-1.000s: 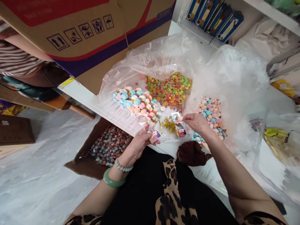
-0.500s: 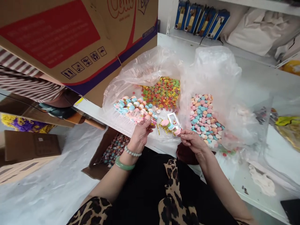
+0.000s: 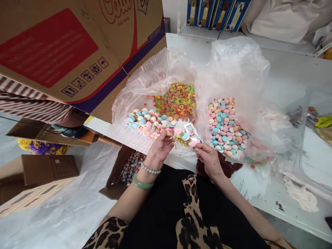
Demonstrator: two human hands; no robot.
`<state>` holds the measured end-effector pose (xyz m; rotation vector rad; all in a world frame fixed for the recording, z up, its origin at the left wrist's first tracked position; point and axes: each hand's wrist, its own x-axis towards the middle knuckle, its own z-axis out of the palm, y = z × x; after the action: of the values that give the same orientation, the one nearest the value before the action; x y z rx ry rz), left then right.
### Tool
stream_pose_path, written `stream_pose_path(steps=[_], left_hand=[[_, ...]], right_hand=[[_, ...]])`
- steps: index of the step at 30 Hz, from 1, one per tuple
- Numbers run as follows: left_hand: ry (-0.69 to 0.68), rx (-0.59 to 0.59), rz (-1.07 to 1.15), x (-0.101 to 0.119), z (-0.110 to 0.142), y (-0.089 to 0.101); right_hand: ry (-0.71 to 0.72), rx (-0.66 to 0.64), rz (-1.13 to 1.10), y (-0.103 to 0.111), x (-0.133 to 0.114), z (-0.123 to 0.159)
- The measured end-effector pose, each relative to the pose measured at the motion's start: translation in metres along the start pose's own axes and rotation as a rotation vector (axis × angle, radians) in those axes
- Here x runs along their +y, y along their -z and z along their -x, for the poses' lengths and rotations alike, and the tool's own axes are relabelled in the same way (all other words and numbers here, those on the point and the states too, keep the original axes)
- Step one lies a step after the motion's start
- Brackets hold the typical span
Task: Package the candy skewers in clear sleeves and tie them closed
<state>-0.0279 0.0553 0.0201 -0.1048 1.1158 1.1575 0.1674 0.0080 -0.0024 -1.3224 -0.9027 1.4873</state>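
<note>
My left hand (image 3: 160, 149), wearing a bead bracelet and a green bangle, pinches a small printed plastic wrapper (image 3: 169, 131). Between both hands lies a short row of pink, blue and white candies (image 3: 185, 135), apparently on a stick; the wrapper meets its left end. Fingers of my right hand (image 3: 209, 158) pinch the row's right end. Gold twist ties (image 3: 179, 141) lie just below it, and a white printed card (image 3: 192, 131) is right behind. Left of these, a pile of candy skewers (image 3: 145, 121) rests on the plastic, its sticks toward the table edge.
Ring gummies (image 3: 176, 100) and loose pastel candies (image 3: 224, 124) lie in open clear bags. A big carton (image 3: 85, 52) stands at left, with a person's striped sleeve (image 3: 33, 103) behind it. Below the table edge, an open box (image 3: 114, 176) holds wrapped candies. A brown cloth (image 3: 223, 166) lies near my right hand.
My hands have come closer together. The wrapper in my left hand has moved right and now meets the candy row's left end. The camera view has shifted slightly.
</note>
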Motion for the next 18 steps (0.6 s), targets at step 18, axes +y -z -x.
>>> stream_pose_path(steps=[18], left_hand=[[-0.344,-0.213,-0.386,0.002,-0.006,0.017]], right_hand=[[0.535,-0.033,0.641,0.018,0.016,-0.003]])
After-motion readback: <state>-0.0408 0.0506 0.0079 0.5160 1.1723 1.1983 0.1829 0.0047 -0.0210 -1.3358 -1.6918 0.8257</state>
